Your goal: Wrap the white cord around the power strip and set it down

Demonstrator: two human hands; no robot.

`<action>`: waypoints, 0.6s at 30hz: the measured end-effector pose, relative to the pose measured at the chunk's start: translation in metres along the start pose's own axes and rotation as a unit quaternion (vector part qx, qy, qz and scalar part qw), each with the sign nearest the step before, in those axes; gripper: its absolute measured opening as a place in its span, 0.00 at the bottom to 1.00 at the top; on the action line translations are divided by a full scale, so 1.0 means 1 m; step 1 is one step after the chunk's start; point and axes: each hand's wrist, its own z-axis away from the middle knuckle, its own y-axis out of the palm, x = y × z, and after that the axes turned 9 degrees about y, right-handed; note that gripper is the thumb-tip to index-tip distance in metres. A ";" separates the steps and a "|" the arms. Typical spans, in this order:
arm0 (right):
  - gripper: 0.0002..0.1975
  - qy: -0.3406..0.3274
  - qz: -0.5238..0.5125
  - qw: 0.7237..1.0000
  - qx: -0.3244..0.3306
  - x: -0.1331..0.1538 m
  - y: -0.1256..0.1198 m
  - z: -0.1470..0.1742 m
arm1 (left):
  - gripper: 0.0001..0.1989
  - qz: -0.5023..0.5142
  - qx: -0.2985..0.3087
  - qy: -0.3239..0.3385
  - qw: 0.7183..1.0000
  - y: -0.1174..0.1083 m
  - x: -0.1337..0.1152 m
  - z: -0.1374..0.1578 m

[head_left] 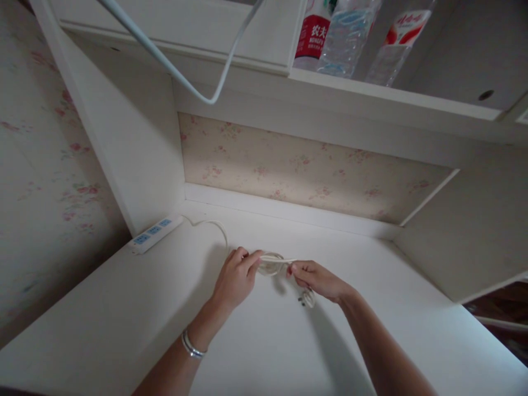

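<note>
Between my two hands runs a coiled white power cord (271,265), gathered in loops just above the white desktop. My left hand (239,273) pinches the left end of the coil, with a bracelet on that wrist. On the other side my right hand (312,279) grips the loops, its fingers closed. The plug (307,298) dangles below my right hand, prongs pointing left. From my left hand the cord curves back to a white power strip (157,234) with blue sockets, lying at the desk's left edge.
White side panels flank the desktop (264,341). Overhead, an open shelf (396,94) holds several plastic bottles (348,38). A pale bent rod or cable (210,100) hangs in front of the upper cabinet. Floral wallpaper (264,162) shows behind.
</note>
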 end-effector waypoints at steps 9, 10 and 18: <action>0.20 0.064 0.410 0.876 -0.244 -0.064 -0.077 0.016 | 0.17 -0.088 0.145 -0.024 0.985 -0.002 0.011 0.004; 0.19 0.091 0.432 0.859 -0.259 -0.074 -0.087 0.019 | 0.17 -0.095 0.154 -0.036 0.983 -0.003 0.012 0.004; 0.19 0.202 0.410 0.826 -0.330 -0.130 -0.136 0.045 | 0.13 -0.112 0.158 -0.103 0.976 0.001 0.019 0.000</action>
